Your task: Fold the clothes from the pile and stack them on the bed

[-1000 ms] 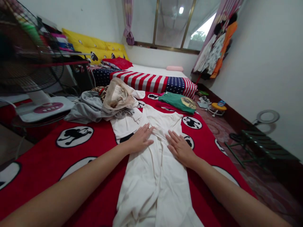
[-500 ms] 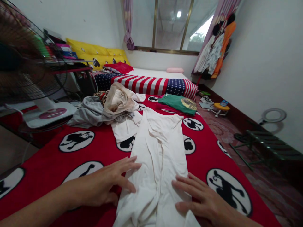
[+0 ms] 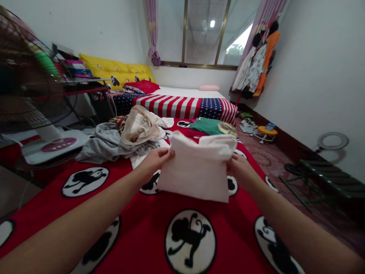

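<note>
White trousers [image 3: 195, 179], doubled over crosswise, are held up slightly off the red blanket [image 3: 137, 224] with the monkey pattern. My left hand [image 3: 162, 155] pinches their left edge near the fold. At the opposite edge, my right hand [image 3: 234, 167] grips the cloth, its fingertips partly hidden. The upper part of the trousers is blurred and bulges at the top. Just beyond my left hand lies a heap of loose clothes, with a grey garment [image 3: 98, 142] and a beige one [image 3: 139, 125]. A folded green shirt [image 3: 212, 125] lies behind the trousers on the right.
A standing fan [image 3: 61, 142] is at the left, close to the blanket's edge. Behind is a bed with a striped and starred cover [image 3: 171, 104]. On the right-hand floor stand a dark green slatted bench [image 3: 330, 175] and a small orange-topped stool [image 3: 266, 130].
Both hands have gone from lying open on the outspread trousers to gripping their sides farther away. The near part is folded over away from me, baring the blanket in front.
</note>
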Tool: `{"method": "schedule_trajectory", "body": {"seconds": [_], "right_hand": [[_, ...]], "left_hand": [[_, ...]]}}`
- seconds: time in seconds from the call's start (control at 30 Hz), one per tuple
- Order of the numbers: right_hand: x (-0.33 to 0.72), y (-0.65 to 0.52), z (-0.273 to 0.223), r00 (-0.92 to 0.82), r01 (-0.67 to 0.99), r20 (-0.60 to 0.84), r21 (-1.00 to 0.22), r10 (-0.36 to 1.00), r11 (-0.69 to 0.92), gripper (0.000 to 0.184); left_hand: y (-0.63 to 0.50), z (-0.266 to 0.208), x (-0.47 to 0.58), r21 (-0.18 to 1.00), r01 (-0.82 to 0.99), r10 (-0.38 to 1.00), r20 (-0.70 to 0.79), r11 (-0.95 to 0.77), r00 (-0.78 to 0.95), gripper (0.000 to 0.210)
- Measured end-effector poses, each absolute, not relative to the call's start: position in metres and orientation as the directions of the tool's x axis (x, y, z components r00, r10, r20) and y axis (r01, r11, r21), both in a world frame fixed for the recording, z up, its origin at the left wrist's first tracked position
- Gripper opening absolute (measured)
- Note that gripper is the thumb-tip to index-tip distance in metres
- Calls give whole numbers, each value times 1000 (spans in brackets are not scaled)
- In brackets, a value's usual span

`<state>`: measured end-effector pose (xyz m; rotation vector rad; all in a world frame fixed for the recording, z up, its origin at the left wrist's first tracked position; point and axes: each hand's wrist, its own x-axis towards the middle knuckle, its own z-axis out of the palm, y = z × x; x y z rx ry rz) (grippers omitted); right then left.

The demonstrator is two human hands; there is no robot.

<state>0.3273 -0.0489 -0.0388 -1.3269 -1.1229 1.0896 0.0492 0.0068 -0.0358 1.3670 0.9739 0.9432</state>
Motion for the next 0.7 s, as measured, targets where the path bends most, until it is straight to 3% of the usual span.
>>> {"method": "schedule_trajectory", "body": {"seconds": [0.07, 0.13, 0.27, 0.33, 0.53, 0.7], "right_hand": [[332, -19, -52, 287, -60, -194, -981, 938, -184, 27], [337, -12, -73, 318, -74, -249, -969, 915, -238, 32], [340, -36, -111, 231, -25, -118, -993, 966, -115, 72], [339, -44, -116, 204, -16, -57, -998, 977, -54, 82], [331, -24, -68, 235, -132, -112, -988, 966, -82, 58], [330, -50, -6, 192, -117, 62, -990, 979, 85, 59]], "left_hand": [[32, -47, 63, 992, -43, 962, -103, 117, 253, 65], [41, -60, 67, 989, -23, 970, -136, 143, 202, 70], [29, -79, 62, 994, 79, 984, -92, 81, 153, 80], [23, -82, 62, 994, 106, 989, -41, 25, 143, 80], [38, -46, 73, 999, -48, 981, 5, 4, 194, 88], [28, 11, 62, 971, -161, 929, 218, -176, 300, 86]]}}
